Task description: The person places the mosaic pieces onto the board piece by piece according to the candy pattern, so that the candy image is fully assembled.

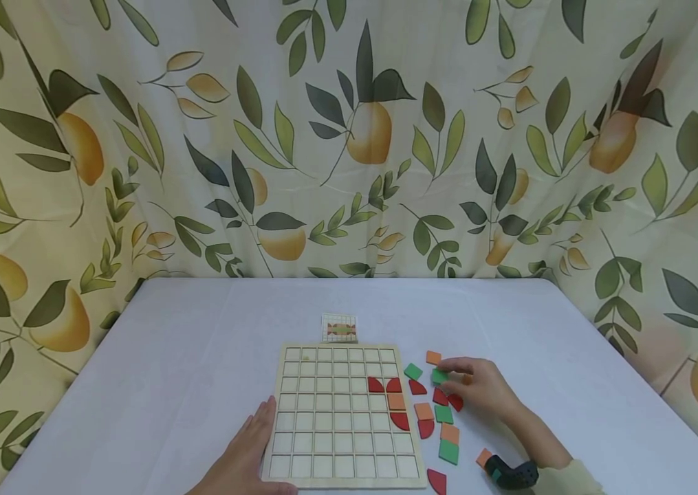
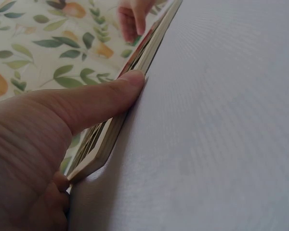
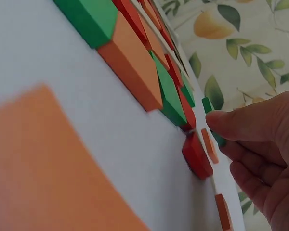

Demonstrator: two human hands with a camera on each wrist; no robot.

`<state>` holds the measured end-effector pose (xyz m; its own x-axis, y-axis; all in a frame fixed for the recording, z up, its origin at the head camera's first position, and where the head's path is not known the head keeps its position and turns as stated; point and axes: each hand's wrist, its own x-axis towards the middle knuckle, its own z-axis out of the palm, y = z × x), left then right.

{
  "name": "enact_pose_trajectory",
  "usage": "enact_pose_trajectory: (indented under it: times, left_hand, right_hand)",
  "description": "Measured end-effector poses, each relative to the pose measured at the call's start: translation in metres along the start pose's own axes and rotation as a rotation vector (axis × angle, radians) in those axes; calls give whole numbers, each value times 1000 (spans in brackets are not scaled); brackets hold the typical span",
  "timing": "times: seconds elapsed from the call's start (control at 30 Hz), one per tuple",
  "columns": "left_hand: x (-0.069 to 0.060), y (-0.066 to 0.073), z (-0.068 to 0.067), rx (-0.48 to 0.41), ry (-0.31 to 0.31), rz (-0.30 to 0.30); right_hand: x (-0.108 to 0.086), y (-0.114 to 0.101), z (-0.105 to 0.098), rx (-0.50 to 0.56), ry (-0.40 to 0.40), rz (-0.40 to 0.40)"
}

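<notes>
A square wooden grid board (image 1: 322,443) lies on the table. It holds 3 red quarter-round tiles (image 1: 399,421) and an orange square tile (image 1: 395,401) near its right edge. My left hand (image 1: 242,450) rests at the near left corner, fingers along the left side; the straight thumb (image 2: 106,98) presses the front edge. Over the loose tiles to the right, my right hand (image 1: 489,390) pinches a green square tile (image 3: 207,104) between thumb and fingers. The tile is partly covered by the thumb in the right wrist view.
Beyond the board lies a small pattern card (image 1: 340,329). Loose red, green and orange tiles (image 1: 448,451) are scattered along the board's right side. One orange tile (image 1: 483,456) lies beside the black device (image 1: 512,474) on the right wrist. A fruit-patterned curtain (image 1: 349,172) hangs behind the table.
</notes>
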<state>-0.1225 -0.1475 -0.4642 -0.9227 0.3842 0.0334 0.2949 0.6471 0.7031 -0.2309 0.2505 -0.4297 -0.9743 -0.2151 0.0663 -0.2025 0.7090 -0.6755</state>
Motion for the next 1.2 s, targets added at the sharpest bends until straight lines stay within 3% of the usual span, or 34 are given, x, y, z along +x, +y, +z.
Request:
enact_pose_trajectory:
  times: [0.33,0.57,1.2]
  left_hand:
    - [0,0,-1,1,3,-14]
    - [0,0,0,0,12,4]
    - [0,0,0,5,6,-9]
  right_hand:
    - [-4,-14,11,40,-27,-45]
    - [-10,-23,20,60,-74,-146]
    - [-13,-45,36,90,-141,-218]
